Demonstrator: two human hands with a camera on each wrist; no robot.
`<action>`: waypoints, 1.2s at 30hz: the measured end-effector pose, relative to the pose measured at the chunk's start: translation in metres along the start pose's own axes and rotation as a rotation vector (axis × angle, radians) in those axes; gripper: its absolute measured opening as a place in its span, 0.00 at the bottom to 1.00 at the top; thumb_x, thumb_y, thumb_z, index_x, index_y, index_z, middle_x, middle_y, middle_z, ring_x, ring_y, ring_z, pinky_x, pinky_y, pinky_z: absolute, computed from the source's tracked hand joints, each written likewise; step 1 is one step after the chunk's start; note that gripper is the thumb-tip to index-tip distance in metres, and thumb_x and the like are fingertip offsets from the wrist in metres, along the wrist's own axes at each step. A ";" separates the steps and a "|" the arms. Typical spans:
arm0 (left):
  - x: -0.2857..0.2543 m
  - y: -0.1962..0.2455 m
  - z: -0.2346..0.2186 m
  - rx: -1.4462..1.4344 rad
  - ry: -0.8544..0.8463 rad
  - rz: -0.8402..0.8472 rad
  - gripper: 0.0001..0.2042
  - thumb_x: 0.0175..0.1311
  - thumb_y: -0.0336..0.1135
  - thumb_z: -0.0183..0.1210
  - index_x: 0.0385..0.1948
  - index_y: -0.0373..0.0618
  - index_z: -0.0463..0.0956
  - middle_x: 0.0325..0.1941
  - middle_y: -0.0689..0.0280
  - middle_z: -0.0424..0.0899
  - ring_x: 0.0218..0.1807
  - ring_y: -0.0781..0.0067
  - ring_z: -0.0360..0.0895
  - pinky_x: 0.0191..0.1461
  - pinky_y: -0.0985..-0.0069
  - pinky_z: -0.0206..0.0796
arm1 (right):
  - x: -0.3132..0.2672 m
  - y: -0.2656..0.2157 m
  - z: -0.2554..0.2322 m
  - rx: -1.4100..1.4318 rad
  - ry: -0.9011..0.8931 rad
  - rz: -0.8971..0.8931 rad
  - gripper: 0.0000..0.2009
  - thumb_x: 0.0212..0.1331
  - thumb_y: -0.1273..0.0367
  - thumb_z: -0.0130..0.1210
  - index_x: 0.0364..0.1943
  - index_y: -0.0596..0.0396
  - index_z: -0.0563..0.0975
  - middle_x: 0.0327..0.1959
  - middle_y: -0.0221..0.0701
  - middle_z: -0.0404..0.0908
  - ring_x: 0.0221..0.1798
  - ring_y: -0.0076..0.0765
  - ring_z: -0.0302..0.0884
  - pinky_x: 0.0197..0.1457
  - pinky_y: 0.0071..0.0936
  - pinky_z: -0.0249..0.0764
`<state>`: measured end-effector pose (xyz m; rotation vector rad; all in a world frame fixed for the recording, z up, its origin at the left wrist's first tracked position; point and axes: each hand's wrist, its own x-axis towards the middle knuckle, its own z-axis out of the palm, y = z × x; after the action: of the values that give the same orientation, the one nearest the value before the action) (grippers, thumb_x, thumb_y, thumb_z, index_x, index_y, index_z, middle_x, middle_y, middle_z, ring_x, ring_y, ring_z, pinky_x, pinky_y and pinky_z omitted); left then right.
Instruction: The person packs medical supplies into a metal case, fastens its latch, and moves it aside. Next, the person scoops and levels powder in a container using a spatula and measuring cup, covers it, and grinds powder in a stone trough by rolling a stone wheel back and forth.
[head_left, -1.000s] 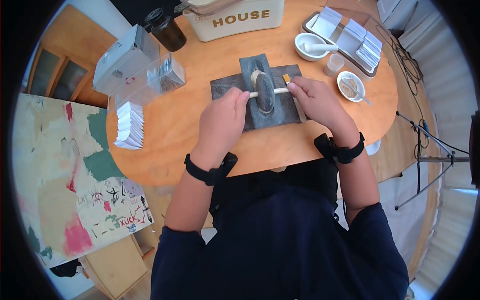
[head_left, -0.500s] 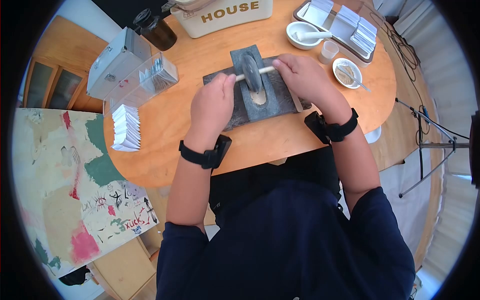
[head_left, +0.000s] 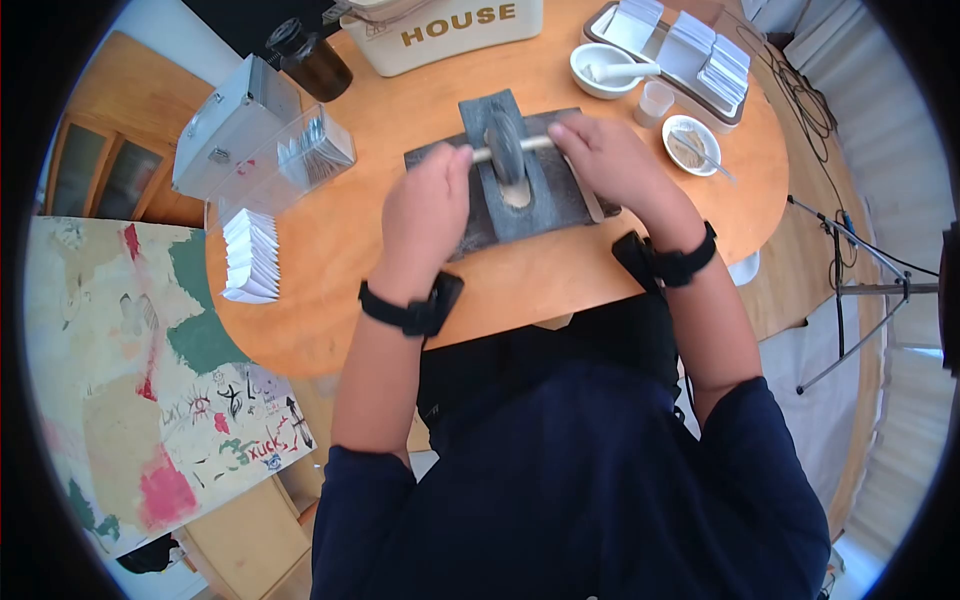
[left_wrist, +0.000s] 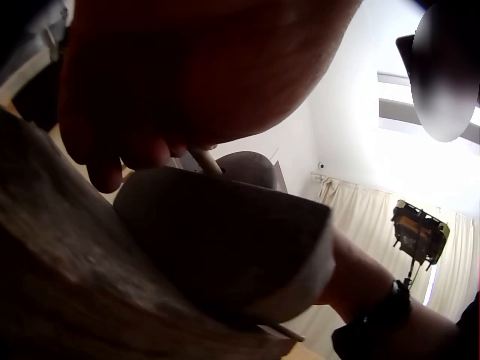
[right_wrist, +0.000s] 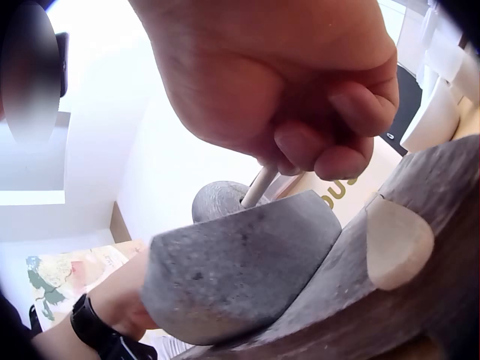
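A grey stone grinding wheel (head_left: pixel 508 150) stands upright in a boat-shaped stone trough (head_left: pixel 541 195), towards its far end. Pale powder (head_left: pixel 515 195) lies in the hollow on the near side of the wheel. Through the wheel runs a light rod handle (head_left: pixel 539 143). My left hand (head_left: pixel 428 205) grips its left end and my right hand (head_left: pixel 612 160) its right end. In the right wrist view, the fingers (right_wrist: pixel 300 146) curl round the rod above the trough's side. The trough rests on a dark board (head_left: pixel 570 195); a pale, rounded wooden piece (right_wrist: pixel 400 247) lies on it.
Beyond the board stands a white HOUSE bin (head_left: pixel 460 30). At right are a mortar (head_left: pixel 590 85) with its pestle, a plastic cup (head_left: pixel 655 102), a bowl of powder (head_left: pixel 690 150) and a tray (head_left: pixel 690 95). Folded papers (head_left: pixel 250 255) and a clear box (head_left: pixel 300 165) lie left.
Over the last second, both hands have pushed the wheel from the near part of the trough towards its far end, uncovering powder. Since half a second ago it has hardly shifted.
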<state>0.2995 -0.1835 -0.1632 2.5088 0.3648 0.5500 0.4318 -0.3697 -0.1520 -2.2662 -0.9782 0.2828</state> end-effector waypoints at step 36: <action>-0.003 -0.006 0.002 -0.123 -0.109 -0.127 0.18 0.76 0.45 0.45 0.31 0.40 0.72 0.25 0.47 0.77 0.34 0.38 0.76 0.35 0.54 0.66 | -0.003 -0.007 -0.005 -0.048 0.000 -0.016 0.16 0.70 0.56 0.45 0.40 0.50 0.82 0.33 0.41 0.83 0.40 0.53 0.80 0.43 0.47 0.75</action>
<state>0.2965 -0.1811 -0.1690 2.3668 0.4326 0.3721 0.4280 -0.3712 -0.1440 -2.3008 -1.0129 0.2550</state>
